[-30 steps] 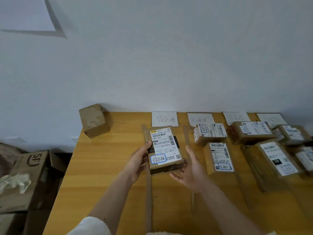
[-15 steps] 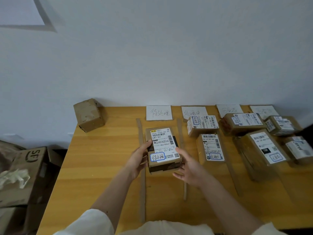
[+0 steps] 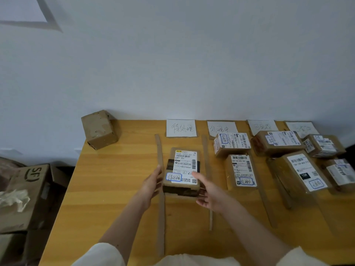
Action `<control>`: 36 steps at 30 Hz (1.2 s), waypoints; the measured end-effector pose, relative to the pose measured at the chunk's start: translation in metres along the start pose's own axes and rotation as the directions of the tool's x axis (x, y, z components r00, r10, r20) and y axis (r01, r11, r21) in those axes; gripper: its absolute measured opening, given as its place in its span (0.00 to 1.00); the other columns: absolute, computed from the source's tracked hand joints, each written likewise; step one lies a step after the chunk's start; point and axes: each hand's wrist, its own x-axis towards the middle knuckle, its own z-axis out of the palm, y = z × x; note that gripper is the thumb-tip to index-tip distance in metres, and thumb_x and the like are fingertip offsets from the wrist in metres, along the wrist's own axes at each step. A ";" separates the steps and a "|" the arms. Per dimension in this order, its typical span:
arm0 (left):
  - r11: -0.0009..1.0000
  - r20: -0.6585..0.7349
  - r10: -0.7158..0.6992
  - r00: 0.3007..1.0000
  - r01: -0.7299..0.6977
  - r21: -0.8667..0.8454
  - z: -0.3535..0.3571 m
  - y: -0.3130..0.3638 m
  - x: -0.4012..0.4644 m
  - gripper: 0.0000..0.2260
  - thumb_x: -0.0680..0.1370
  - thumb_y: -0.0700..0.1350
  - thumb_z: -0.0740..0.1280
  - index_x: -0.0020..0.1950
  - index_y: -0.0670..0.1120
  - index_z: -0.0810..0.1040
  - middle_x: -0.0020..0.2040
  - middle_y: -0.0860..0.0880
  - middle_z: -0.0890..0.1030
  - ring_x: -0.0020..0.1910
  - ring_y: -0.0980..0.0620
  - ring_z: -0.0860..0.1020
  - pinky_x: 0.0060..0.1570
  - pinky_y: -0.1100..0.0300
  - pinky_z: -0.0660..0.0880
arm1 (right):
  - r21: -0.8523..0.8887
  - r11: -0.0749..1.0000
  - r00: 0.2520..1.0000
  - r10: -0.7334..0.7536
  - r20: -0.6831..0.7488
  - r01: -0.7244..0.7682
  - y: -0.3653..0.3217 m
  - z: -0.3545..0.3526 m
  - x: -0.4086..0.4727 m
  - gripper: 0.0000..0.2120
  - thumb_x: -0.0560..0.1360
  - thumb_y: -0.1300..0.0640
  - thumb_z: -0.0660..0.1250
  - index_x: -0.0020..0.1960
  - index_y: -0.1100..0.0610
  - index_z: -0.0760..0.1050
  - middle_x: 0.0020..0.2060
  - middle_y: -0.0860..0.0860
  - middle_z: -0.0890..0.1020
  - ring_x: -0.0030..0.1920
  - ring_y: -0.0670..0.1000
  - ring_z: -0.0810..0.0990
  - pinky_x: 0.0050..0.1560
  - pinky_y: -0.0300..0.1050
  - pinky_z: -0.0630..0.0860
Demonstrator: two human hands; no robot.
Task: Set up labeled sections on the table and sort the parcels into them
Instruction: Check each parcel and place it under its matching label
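A flat brown parcel (image 3: 184,169) with a white shipping label lies in the leftmost section, between two cardboard strips (image 3: 160,189) (image 3: 206,164). Behind it lies that section's handwritten label card (image 3: 180,128). My left hand (image 3: 152,183) is at the parcel's left side, fingers straight, touching its edge. My right hand (image 3: 208,192) holds the near right corner, thumb on top and fingers at the front edge. Three more label cards (image 3: 222,128) (image 3: 262,126) (image 3: 300,128) line the back edge, with several parcels (image 3: 241,169) (image 3: 232,144) (image 3: 296,171) below them.
A loose brown box (image 3: 99,129) stands at the back left corner of the wooden table (image 3: 115,189). Left of the table, on the floor, are cardboard boxes (image 3: 23,192) with crumpled white paper. A white wall runs behind the table.
The parcel has come down onto the table between the strips. My left hand's fingers have straightened beside it, and my right hand stays at the near right corner.
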 end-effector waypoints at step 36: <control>0.886 -0.240 0.128 0.962 -0.001 0.465 -0.120 -0.019 0.080 0.19 0.78 0.50 0.64 0.70 0.54 0.72 0.68 0.47 0.73 0.71 0.46 0.64 0.66 0.51 0.69 | 0.535 0.841 0.961 0.081 -0.266 0.077 -0.084 0.116 0.096 0.21 0.77 0.53 0.68 0.67 0.56 0.69 0.55 0.58 0.77 0.57 0.59 0.77 0.65 0.57 0.73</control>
